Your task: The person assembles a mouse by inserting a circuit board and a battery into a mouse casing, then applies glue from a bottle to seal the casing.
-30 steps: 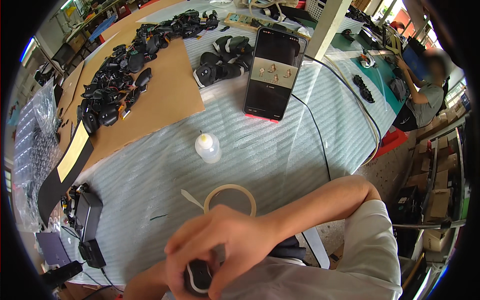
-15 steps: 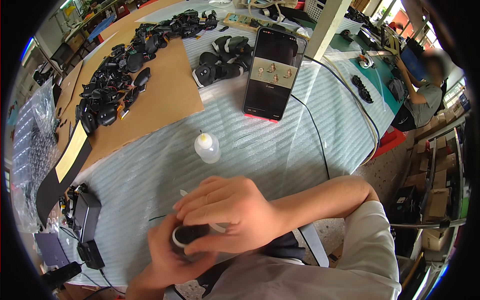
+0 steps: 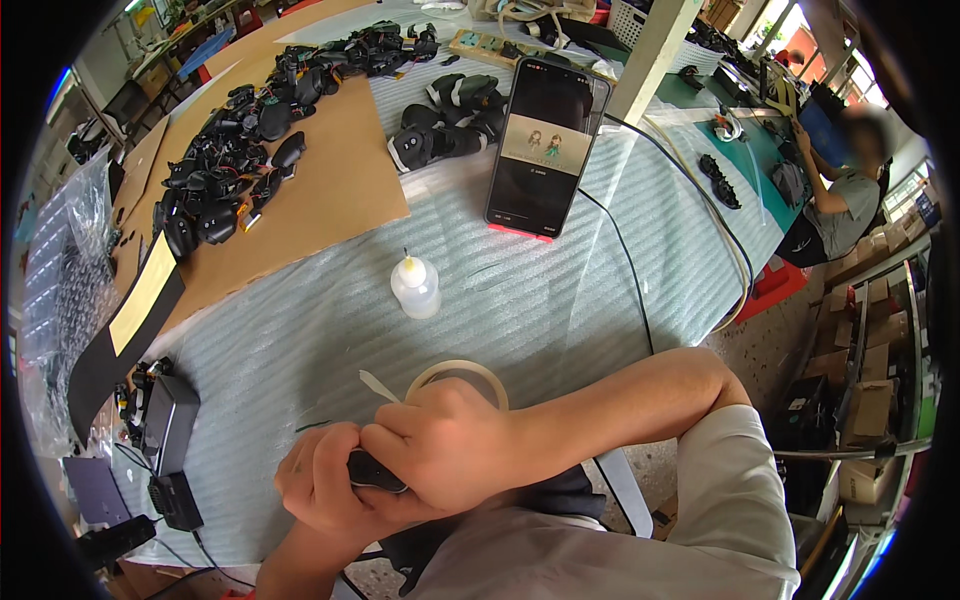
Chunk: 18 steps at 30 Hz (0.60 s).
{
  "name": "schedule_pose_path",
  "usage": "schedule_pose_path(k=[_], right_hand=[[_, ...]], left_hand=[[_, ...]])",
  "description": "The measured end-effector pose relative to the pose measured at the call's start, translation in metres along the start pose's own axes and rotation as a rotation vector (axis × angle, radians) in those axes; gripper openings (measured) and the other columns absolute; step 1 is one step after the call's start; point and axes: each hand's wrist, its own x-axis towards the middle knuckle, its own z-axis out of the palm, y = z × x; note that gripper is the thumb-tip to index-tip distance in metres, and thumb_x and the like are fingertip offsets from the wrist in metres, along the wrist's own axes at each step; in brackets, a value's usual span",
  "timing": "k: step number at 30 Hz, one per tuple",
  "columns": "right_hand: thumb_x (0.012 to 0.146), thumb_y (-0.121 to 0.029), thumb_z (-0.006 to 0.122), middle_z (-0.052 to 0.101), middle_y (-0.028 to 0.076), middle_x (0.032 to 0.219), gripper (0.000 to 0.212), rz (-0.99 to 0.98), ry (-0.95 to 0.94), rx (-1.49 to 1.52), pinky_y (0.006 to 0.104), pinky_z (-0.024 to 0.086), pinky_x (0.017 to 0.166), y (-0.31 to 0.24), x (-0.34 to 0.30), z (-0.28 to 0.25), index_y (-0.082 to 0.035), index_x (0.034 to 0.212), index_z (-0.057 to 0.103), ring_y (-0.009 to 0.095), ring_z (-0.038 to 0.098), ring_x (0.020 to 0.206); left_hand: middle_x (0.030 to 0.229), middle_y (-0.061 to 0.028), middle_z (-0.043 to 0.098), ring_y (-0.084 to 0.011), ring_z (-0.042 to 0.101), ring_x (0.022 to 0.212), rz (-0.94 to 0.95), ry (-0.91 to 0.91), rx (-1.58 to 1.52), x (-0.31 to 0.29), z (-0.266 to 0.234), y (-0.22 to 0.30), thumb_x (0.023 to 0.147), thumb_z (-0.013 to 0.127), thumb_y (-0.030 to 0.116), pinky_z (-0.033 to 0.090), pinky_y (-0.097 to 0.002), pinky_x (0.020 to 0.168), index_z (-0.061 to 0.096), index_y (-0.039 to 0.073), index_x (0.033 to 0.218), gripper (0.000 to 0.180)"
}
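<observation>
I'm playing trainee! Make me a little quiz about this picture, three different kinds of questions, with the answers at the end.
1. True or false: the left hand and the right hand are close together, with a small black piece between them.

2. What lies under the long heap of dark parts at the upper left?
A) a red blanket
B) brown cardboard
C) a glass plate

3. Fill in the blank: the whitish squeeze bottle stands nearer to the hands than the propped-up ____ with its lit screen.

Key:
1. True
2. B
3. phone
</observation>
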Motion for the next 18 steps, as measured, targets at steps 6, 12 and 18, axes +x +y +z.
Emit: schedule_pose_path(k=[6,12,18], right_hand=[[0.08,-0.035,0.072,0.051,0.008,0.06,0.039,0.052,-0.045,-0.049,0.0354,0.04,0.038,0.001,0.002,-0.006,0.0,0.074,0.058,0.023,0.05,0.043],[0.088,-0.038,0.067,0.052,0.012,0.061,0.045,0.046,-0.274,-0.003,0.037,0.042,0.041,0.0,0.003,-0.017,0.004,0.076,0.057,0.026,0.053,0.045],[0.086,-0.036,0.072,0.055,0.012,0.069,0.043,0.042,-0.38,0.344,0.0371,0.046,0.049,0.013,0.003,-0.026,0.003,0.084,0.055,0.027,0.057,0.054]], left_hand=[[0.066,-0.0085,0.054,-0.0263,0.056,0.047,-0.145,-0.068,-0.079,0.005,0.004,0.006,0.068,0.076,0.021,0.044,-0.0342,0.045,0.053,0.001,0.093,0.039],[0.061,-0.0078,0.051,-0.0263,0.055,0.047,-0.283,-0.236,-0.357,0.006,-0.001,0.002,0.062,0.079,0.011,0.043,-0.0316,0.047,0.05,0.002,0.092,0.043],[0.064,-0.002,0.055,-0.0139,0.058,0.054,-0.353,-0.284,-0.686,0.002,-0.012,-0.003,0.06,0.085,0.014,0.044,-0.0265,0.051,0.051,0.003,0.095,0.05]])
